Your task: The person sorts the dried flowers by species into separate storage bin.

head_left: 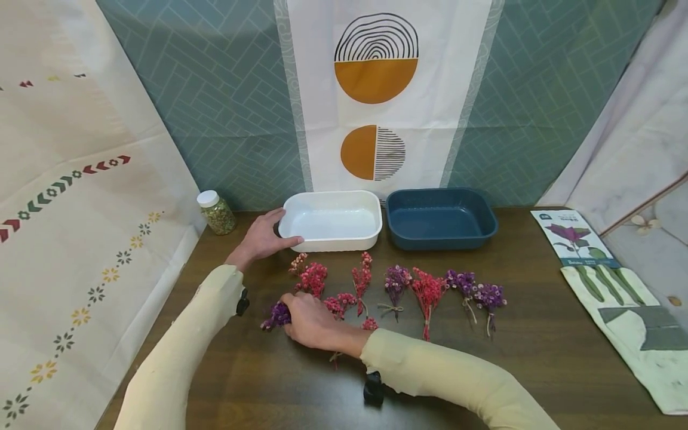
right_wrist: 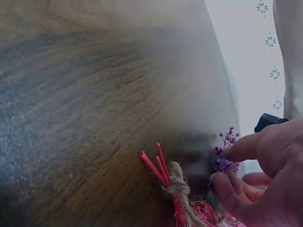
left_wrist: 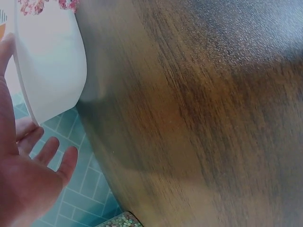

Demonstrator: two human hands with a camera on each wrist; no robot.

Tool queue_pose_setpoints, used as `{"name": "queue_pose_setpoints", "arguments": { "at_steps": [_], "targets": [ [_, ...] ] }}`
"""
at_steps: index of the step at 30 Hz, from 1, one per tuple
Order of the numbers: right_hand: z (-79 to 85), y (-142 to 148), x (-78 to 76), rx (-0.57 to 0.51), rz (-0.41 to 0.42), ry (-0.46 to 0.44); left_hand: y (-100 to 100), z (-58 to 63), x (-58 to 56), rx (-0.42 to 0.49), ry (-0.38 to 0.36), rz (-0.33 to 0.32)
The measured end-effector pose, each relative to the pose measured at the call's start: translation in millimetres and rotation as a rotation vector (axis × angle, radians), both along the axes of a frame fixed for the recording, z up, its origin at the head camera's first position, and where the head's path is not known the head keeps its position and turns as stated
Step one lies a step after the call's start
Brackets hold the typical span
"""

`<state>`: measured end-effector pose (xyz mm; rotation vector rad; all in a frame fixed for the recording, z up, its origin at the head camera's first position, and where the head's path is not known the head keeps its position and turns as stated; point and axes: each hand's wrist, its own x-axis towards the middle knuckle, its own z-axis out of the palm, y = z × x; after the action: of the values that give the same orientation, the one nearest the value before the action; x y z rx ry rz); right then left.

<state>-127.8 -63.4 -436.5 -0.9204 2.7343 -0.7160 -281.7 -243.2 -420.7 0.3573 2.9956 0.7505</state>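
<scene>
My left hand [head_left: 263, 236] is at the left end of a white rectangular dish [head_left: 290, 243], with fingers spread along its rim. In the left wrist view the fingers look loosely extended beside the dish [left_wrist: 52, 61]. A small bunch of purple dried flowers [head_left: 276, 316] lies at the left of the flower group, and my right hand [head_left: 312, 322] pinches it. The right wrist view shows the purple flowers [right_wrist: 226, 158] between thumb and fingers; the stems are hidden. Close by are pink dried flowers [head_left: 313, 279] and a pink twine-tied bunch [right_wrist: 173, 189].
A navy dish [head_left: 442, 243] stands right of the white one. Several red and purple bunches, including a red one [head_left: 428, 289], lie in front. At the back left is a jar [head_left: 217, 214]; at the right, a flower-picture packet [head_left: 575, 237] lies above a folded cloth [head_left: 634, 334].
</scene>
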Motion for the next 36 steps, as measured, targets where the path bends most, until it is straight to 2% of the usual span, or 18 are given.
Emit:
{"name": "queue_pose_setpoints", "arguments": {
  "at_steps": [14, 18, 23, 30, 36],
  "targets": [
    [-4.5, -5.2, 1.2, 0.095, 0.009, 0.101, 1.7, 3.8, 1.5, -0.006, 0.002, -0.006],
    [-5.6, -6.1, 0.3, 0.124, 0.031, 0.106, 1.3, 3.6, 0.9, -0.013, 0.004, -0.009],
    [-5.4, -7.3, -1.5, 0.131, 0.085, 0.067, 1.3, 3.6, 1.5, -0.009, 0.005, -0.009],
    [-5.2, -5.3, -2.8, 0.091, 0.130, 0.016, -0.1, 1.9, 1.2, -0.014, 0.000, -0.013],
    [0.9, 1.0, -3.6, -0.017, 0.182, -0.020, 0.6, 4.9, 1.9, -0.009, -0.015, -0.004]
  ]
}}
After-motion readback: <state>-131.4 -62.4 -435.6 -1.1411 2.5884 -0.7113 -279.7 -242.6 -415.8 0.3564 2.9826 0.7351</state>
